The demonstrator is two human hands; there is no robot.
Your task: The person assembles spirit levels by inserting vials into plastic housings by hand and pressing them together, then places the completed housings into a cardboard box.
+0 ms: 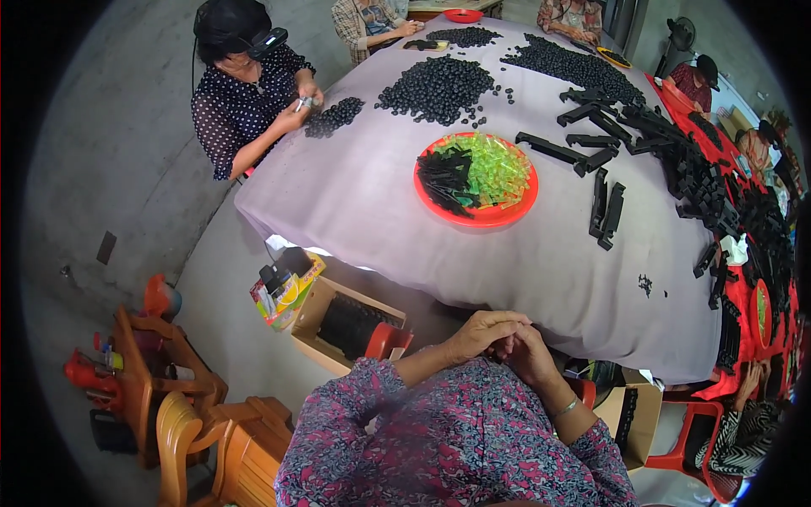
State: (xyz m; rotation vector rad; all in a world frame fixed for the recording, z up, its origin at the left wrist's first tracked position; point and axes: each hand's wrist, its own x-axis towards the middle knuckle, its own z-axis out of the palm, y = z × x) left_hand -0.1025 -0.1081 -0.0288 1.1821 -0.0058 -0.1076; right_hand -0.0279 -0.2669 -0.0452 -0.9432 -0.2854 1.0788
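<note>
My left hand (480,335) and my right hand (534,359) are folded together in front of my body, just off the near edge of the cloth-covered table. Left fingers lie across the right hand, and both hands look closed; no object shows in them. A bracelet (567,407) circles my right wrist. Beyond my hands on the table stands a red round tray (494,220). In it lie black strips (446,177) on the left and yellow-green translucent pieces (498,165) on the right. Neither hand touches the table's things.
Black small round parts (435,87) lie heaped farther back. Long black plastic parts (606,211) spread along the right side toward a red cloth (667,101). An open cardboard box (321,317) stands left below the table. A co-worker (249,93) handles a small piece; others sit around.
</note>
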